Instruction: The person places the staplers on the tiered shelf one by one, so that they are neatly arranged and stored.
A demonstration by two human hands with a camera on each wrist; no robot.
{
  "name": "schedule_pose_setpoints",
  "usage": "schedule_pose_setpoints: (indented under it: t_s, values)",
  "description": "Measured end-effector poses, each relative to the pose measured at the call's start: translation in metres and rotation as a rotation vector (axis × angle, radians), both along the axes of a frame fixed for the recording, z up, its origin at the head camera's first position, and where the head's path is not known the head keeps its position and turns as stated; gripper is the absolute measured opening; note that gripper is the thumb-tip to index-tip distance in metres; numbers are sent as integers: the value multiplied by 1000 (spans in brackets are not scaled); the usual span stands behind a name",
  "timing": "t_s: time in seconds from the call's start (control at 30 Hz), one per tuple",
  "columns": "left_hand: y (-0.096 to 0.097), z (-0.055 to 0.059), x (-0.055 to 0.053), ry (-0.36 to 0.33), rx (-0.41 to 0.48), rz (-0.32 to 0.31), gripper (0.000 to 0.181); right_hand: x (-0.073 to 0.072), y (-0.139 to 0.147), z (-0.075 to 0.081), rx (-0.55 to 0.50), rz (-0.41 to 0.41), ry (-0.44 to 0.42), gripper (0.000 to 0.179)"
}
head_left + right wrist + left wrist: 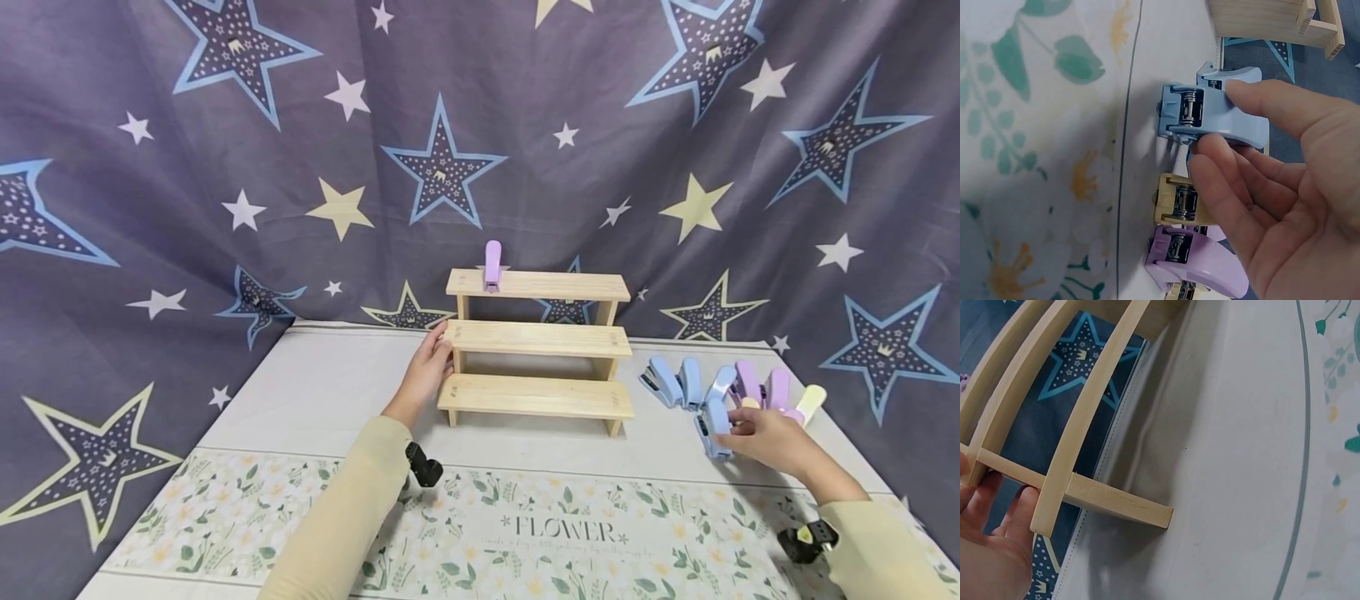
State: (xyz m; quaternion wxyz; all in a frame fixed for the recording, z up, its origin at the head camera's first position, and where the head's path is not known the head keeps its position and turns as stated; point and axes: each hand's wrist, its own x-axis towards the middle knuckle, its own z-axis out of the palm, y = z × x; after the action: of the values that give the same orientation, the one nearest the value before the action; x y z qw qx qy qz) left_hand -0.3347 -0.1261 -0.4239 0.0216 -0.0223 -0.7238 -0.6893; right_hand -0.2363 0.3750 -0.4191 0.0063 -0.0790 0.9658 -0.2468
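Note:
A three-tier wooden display stand (536, 337) stands near the back of the table. My left hand (426, 373) grips its left side at the middle tier; the left wrist view shows the fingers (1021, 515) against the side piece. On the top tier sits a purple stapler (492, 265). At the right, my right hand (772, 442) pinches a light blue stapler (717, 427), the thumb (1266, 100) on one side of its body and fingers on the other. Just behind it is another blue stapler (1247, 75).
Further blue staplers (691, 382), purple ones (778, 387) and a pale yellow one (812, 402) cluster around my right hand. A floral strip (562, 533) with "FLOWER" lettering runs along the table's front. The star-patterned curtain (525, 208) hangs right behind the stand and at both sides.

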Motion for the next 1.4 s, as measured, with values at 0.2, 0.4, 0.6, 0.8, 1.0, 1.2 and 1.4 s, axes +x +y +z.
schedule_pose_setpoints:
  t_s: [0.2,0.4,0.6,0.8,1.0,1.2,1.4]
  values:
    - [-1,8,6,-21,20,-17,52,3,-6,-3,-85,-29,-45,48]
    - [0,28,19,-35,9,-33,52,1,-7,-5,-90,-41,-49,47]
    - [-2,16,7,-29,15,-27,52,-1,-8,-4,-47,-50,-30,50]
    - [-1,4,1,1,0,2,51,-1,-8,0,-33,-47,-22,51]
    - [0,1,-1,16,-3,3,51,0,-11,6,-51,-61,16,51]
    - [-1,-1,-2,15,-11,-13,51,0,-21,21,-12,-68,93,52]
    - [-1,0,0,6,-19,-6,51,-5,-34,37,-37,-53,177,48]
